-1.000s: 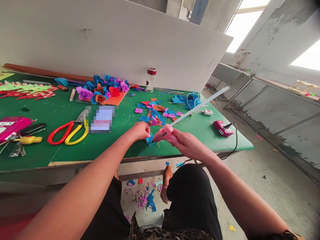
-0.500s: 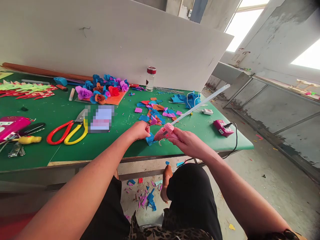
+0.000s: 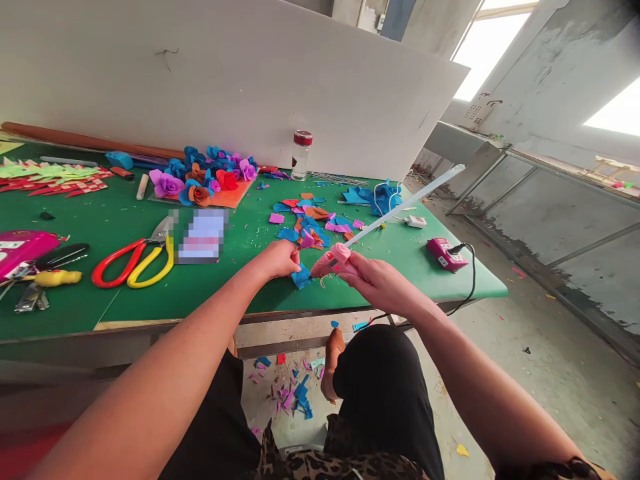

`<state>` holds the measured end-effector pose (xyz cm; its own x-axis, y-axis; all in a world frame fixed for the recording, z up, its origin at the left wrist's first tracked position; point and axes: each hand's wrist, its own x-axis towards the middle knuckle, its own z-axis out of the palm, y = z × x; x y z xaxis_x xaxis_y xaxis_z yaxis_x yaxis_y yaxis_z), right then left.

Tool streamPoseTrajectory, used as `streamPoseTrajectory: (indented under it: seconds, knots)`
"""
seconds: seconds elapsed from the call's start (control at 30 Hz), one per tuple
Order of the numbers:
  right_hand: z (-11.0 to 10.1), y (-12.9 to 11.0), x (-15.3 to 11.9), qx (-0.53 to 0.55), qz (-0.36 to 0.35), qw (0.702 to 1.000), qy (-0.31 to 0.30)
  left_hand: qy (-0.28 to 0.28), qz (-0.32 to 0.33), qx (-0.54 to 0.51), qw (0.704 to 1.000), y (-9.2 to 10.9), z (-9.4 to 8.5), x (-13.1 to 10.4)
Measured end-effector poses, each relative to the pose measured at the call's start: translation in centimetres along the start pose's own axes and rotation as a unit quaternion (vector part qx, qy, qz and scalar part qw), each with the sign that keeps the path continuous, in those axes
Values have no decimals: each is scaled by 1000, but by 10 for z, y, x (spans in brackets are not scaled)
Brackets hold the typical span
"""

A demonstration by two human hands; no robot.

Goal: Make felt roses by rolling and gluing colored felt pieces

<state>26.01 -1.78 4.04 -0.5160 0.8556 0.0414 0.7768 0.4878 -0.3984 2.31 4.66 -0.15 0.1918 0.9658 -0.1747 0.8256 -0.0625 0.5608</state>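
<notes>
Glue gun (image 3: 334, 259) and right hand (image 3: 375, 279) have drawn slightly rightward since the earliest frame, so the nozzle now sits at the right edge of the blue piece (image 3: 301, 277); whether it touches, I cannot tell. Right fingers wrap the gun's grip. Left hand (image 3: 281, 260), fingers bunched, pinches the piece near the table's (image 3: 425, 277) front edge. Scraps (image 3: 316, 213) lie just beyond.

Open lane left of paper scraps (image 3: 310, 223); glue stick (image 3: 410, 203) bars right.

Green tabletop (image 3: 415, 247); shears (image 3: 142, 246), coloured paper pieces (image 3: 306, 227), lidded jar (image 3: 300, 160)
</notes>
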Motion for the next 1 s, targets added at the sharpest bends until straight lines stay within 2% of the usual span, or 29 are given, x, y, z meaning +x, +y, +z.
streamPoseTrajectory:
  seconds: [0.13, 0.33, 0.47, 0.67, 1.0]
  knots:
    - [-1, -2, 0, 11, 14, 1000, -16, -1, -1, 2, 1000, 0, 0, 0]
    - [-2, 0, -2, -4, 23, 1000, 2, -6, 1, 5, 1000, 0, -1, -1]
    - [-3, 0, -4, 35, 31, 999, 12, -5, 4, 7, 1000, 0, -1, -1]
    - [3, -5, -4, 64, 15, 998, -1, -2, 10, 9, 1000, -2, 0, 1]
    - [6, -6, 0, 40, 6, 999, -10, 0, 12, 4, 1000, 2, -1, -1]
